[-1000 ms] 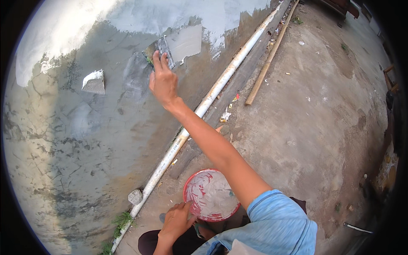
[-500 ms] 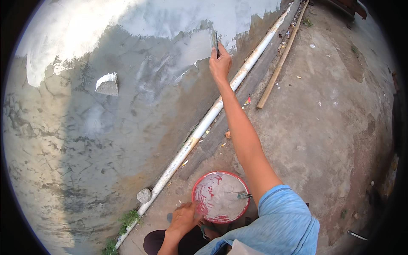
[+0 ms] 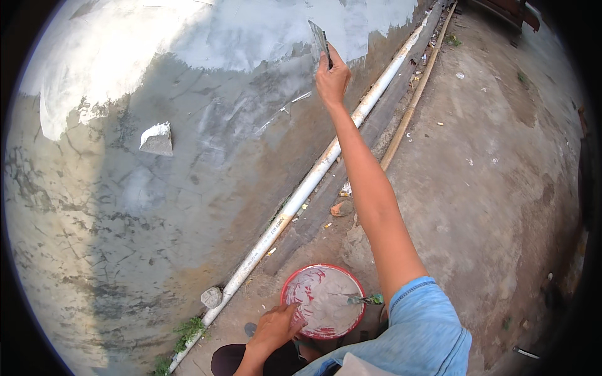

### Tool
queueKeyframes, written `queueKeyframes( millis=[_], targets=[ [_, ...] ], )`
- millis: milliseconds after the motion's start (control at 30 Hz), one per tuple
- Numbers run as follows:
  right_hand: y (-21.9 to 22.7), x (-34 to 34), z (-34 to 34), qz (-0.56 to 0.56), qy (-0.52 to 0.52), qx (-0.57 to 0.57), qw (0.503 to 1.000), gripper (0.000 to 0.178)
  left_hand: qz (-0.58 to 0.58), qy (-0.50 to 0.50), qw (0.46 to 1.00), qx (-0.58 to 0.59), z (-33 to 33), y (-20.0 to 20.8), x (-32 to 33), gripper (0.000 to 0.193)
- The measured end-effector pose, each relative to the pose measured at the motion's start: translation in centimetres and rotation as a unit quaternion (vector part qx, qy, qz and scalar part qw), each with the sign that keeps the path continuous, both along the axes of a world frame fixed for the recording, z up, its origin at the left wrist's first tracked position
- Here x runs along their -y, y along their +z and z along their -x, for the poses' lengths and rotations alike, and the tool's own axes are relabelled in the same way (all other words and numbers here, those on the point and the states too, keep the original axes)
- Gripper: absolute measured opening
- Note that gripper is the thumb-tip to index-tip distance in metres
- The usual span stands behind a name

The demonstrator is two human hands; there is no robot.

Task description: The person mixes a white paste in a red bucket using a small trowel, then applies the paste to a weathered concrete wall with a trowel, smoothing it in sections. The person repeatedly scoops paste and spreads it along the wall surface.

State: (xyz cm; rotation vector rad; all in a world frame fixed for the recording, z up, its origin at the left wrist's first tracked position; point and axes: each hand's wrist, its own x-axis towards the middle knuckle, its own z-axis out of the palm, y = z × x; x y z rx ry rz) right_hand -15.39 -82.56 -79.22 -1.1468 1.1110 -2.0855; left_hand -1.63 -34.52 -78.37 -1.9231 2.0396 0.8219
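High on the wall, my right hand is closed round the handle of a putty knife; its flat blade is up against the white-coated part of the wall. Below that coat the wall shows bare grey. My left hand is down at the near left side of a red-rimmed bucket, its fingers bent over the rim. Pale grey putty fills the bucket and smears its inner side. A second tool with a green handle lies across the far right rim, its end in the putty.
A white pipe runs along the foot of the wall, with a bamboo pole beside it. A stone and weeds sit by the pipe's near end. A putty-topped grey ledge juts from the wall.
My right hand has moved the putty knife up the wall and the blade has tilted. A thin white ridge shows where it was. My left hand stays by the bucket's rim.
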Motion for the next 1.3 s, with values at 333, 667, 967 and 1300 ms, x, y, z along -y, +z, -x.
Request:
queueKeyframes(
  millis=[333, 667, 967, 1300],
  targets=[
    [-2.1, -10.4, -9.8, 0.193, 0.08, -0.146, 0.967, 0.045, -0.025, 0.003, 1.0, -0.01, 0.8, -1.1, 1.0, 0.05],
    [-0.2, 6.1, 4.3, 0.05, -0.027, -0.009, 0.998, 0.031, -0.012, -0.003, 1.0, 0.017, 0.7, -0.1, -0.7, 0.049],
    [-4.2, -9.7, -5.8, 0.171, 0.163, -0.13, 0.963, 0.045, -0.045, -0.004, 0.999, -0.011, 0.6, -1.7, 0.9, 0.049],
    [-7.1, 3.0, 4.1, -0.012, 0.046, 0.045, 0.998, 0.03, -0.012, -0.008, 1.0, -0.021, 0.7, -0.9, 0.2, 0.052]
  ],
)
